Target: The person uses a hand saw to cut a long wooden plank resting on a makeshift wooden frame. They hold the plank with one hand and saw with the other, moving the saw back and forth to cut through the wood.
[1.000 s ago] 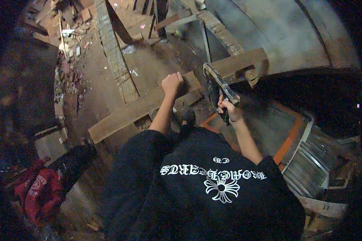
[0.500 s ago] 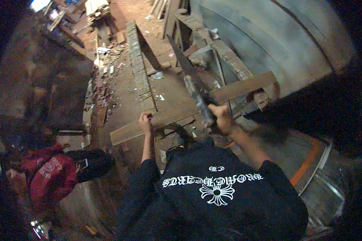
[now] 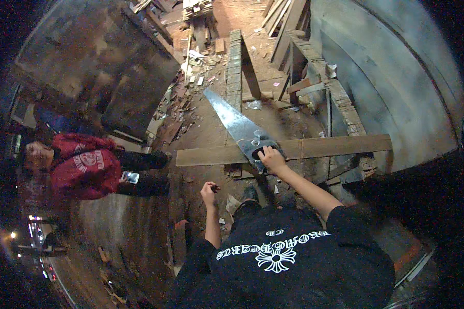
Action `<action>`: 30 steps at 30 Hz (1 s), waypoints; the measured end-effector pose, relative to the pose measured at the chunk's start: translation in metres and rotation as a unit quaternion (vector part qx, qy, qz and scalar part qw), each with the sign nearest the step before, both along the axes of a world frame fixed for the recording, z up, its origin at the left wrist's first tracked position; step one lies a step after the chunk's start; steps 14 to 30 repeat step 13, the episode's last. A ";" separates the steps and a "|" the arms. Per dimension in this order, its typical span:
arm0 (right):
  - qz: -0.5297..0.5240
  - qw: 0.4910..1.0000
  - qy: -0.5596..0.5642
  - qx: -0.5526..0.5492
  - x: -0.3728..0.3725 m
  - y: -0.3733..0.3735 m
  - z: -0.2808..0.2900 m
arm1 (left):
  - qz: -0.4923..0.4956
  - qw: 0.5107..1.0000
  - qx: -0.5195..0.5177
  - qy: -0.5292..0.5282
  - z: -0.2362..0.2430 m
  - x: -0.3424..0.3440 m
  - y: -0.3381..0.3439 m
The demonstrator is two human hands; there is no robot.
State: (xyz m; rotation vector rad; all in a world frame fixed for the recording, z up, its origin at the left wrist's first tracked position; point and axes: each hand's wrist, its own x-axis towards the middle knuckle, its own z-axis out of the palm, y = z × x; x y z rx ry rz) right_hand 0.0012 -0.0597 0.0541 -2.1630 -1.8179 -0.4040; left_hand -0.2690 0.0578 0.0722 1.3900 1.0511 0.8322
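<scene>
My right hand (image 3: 272,160) grips the handle of a handsaw (image 3: 233,119). The broad silver blade lies with its flat side toward the view, pointing away and to the left. It passes over a long wooden plank (image 3: 340,147); whether saw and plank touch, I cannot tell. My left hand (image 3: 209,194) is closed around a small dark thing (image 3: 216,188), too small to name, a little nearer than the plank. The plank lies crosswise over two wooden supports, a left beam (image 3: 234,67) and a right beam (image 3: 347,105).
On the left stands a person in a red top (image 3: 87,165) holding a phone (image 3: 131,177). Wood scraps (image 3: 178,105) litter the floor beyond. A wood stack (image 3: 197,10) sits far off, and a large grey curved panel (image 3: 392,77) rises at the right.
The saw has turned from nearly edge-on to showing its flat side. My left hand has moved from the plank's near edge to a spot nearer me. The whole view has swung left.
</scene>
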 end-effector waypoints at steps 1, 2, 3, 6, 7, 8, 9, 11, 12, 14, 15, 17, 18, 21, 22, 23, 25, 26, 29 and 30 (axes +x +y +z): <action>-0.004 1.000 -0.011 0.014 -0.001 0.001 0.012 | 0.003 1.000 0.003 0.004 0.000 -0.008 -0.003; 0.022 0.993 0.023 -0.115 -0.004 -0.004 0.053 | 0.011 1.000 -0.006 0.010 -0.002 -0.020 -0.004; 0.023 0.994 0.014 -0.109 -0.001 -0.007 0.051 | 0.007 1.000 -0.015 0.006 -0.004 -0.017 -0.002; 0.051 0.988 0.011 -0.145 0.005 -0.019 0.064 | 0.004 0.999 -0.047 -0.009 -0.011 -0.012 0.002; 0.060 0.982 0.070 -0.163 0.006 -0.020 0.069 | 0.005 0.998 -0.060 -0.015 -0.013 -0.010 0.003; 0.067 0.973 0.128 -0.181 0.009 -0.022 0.072 | -0.012 0.999 -0.049 -0.008 -0.016 -0.007 0.006; 0.073 0.960 0.184 -0.197 0.013 -0.023 0.079 | -0.028 0.999 -0.038 -0.004 -0.020 -0.001 0.010; 0.143 0.963 0.211 -0.092 0.030 -0.015 0.126 | -0.066 0.997 -0.023 0.027 -0.033 0.000 0.017; 0.186 0.955 0.230 -0.038 0.043 -0.009 0.160 | -0.090 0.994 -0.020 0.051 -0.041 -0.001 0.021; 0.214 0.935 0.279 0.037 0.042 -0.009 0.231 | -0.110 0.990 -0.016 0.083 -0.045 -0.013 0.025; 0.214 0.935 0.279 0.037 0.042 -0.009 0.231 | -0.110 0.990 -0.016 0.083 -0.045 -0.013 0.025; 0.214 0.935 0.279 0.037 0.042 -0.009 0.231 | -0.110 0.990 -0.016 0.083 -0.045 -0.013 0.025; 0.214 0.935 0.279 0.037 0.042 -0.009 0.231 | -0.110 0.990 -0.016 0.083 -0.045 -0.013 0.025; 0.214 0.935 0.279 0.037 0.042 -0.009 0.231 | -0.110 0.990 -0.016 0.083 -0.045 -0.013 0.025; 0.214 0.935 0.279 0.037 0.042 -0.009 0.231 | -0.110 0.990 -0.016 0.083 -0.045 -0.013 0.025; 0.214 0.935 0.279 0.037 0.042 -0.009 0.231 | -0.110 0.990 -0.016 0.083 -0.045 -0.013 0.025; 0.214 0.935 0.279 0.037 0.042 -0.009 0.231 | -0.110 0.990 -0.016 0.083 -0.045 -0.013 0.025; 0.214 0.935 0.279 0.037 0.042 -0.009 0.231 | -0.110 0.990 -0.016 0.083 -0.045 -0.013 0.025; 0.214 0.935 0.279 0.037 0.042 -0.009 0.231 | -0.110 0.990 -0.016 0.083 -0.045 -0.013 0.025; 0.214 0.935 0.279 0.037 0.042 -0.009 0.231 | -0.110 0.990 -0.016 0.083 -0.045 -0.013 0.025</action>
